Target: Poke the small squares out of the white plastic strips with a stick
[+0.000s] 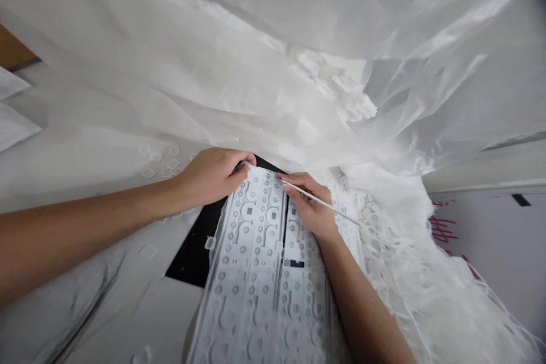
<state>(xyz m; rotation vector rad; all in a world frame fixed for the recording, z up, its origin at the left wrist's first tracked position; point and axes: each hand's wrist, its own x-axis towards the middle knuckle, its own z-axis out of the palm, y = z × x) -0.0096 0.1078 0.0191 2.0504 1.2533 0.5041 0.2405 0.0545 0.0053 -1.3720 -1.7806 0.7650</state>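
A long pale moulded plastic sheet [256,261] with rows of round and curved shapes runs from the bottom edge up to both hands. My left hand [219,173] is closed on its upper left corner, thumb on top. My right hand [311,202] is at the sheet's upper right edge, fingers closed round a thin white stick [324,203] that points down to the right. A black flat board [191,256] lies under the sheet and shows at its left and behind its top edge.
Small clear square pieces [148,172] lie scattered on the white surface at the left. Translucent plastic film [239,68] spreads across the back. A heap of white stringy scraps [409,261] is at the right, beside a grey surface with red marks [443,227].
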